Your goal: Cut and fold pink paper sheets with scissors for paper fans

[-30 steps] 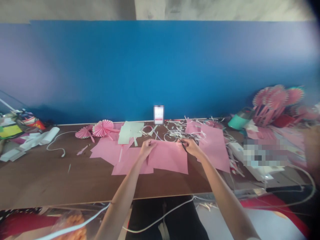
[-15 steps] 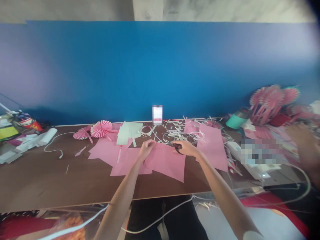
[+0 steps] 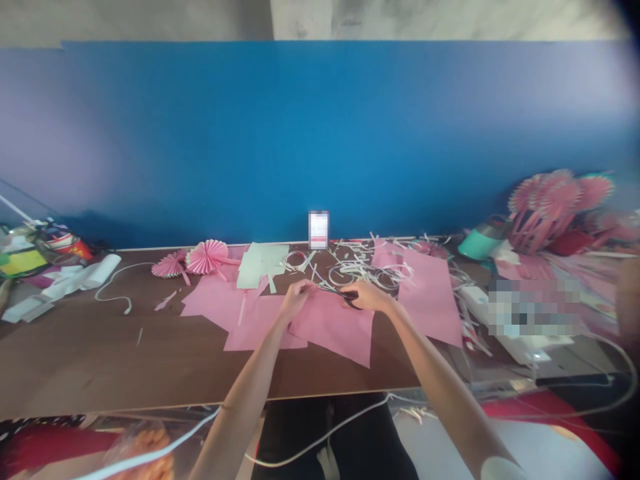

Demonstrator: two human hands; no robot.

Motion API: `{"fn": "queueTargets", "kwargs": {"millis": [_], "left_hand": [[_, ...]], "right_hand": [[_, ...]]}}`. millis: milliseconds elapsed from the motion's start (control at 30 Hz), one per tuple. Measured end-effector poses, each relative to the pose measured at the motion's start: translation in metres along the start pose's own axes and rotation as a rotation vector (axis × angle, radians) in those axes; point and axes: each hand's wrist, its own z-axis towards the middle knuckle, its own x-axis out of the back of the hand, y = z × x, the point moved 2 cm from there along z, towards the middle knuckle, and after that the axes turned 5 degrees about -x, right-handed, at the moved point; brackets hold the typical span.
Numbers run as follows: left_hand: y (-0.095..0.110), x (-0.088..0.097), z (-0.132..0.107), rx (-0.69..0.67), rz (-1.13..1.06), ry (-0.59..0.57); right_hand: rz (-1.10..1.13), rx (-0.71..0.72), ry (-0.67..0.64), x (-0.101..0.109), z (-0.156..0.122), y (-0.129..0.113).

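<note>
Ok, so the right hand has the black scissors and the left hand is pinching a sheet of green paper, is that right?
Not quite: the head view shows that the left hand is pinching a pink sheet, not a green one. The pale green paper lies farther back. The right hand does have the black scissors.
</note>
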Motion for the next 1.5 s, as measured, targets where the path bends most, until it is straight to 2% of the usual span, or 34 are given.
{"fn": "queueTargets", "kwargs": {"millis": [700,1100,1500], "left_hand": [[0.003,0.0,-0.002,0.04,-0.008,-0.005],[-0.006,0.0,-0.001,0.061,-0.045,-0.027],[-0.005,-0.001,-0.001,0.024,-0.023,-0.005]], "right_hand": [[-0.08,0.007,0.085,-0.009,-0.002,0.008],[-0.109,-0.019,0.072,-0.012,0.003,-0.004],[-0.089,-0.008,0.085,-0.015,0.005,0.002]]}}
